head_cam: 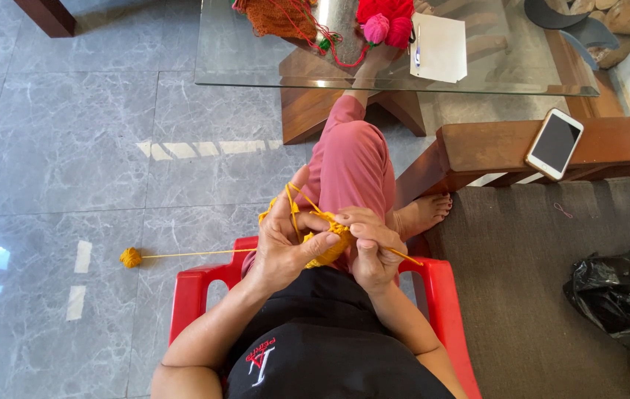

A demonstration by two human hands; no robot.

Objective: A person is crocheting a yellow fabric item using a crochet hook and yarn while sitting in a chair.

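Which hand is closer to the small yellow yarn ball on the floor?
Left. The left hand is on the same side as the yarn ball, though clearly apart from it. The right hand lies beyond the left hand, farther away.

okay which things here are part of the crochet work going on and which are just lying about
In use: yellow crochet piece, yellow yarn ball, left hand, right hand.
Lying about: phone, black bag, paper, red yarn.

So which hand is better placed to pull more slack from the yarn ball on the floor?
Probably the left hand: the yellow strand runs from the yarn ball to its side, and yarn loops over its fingers. The right hand pinches the crochet piece.
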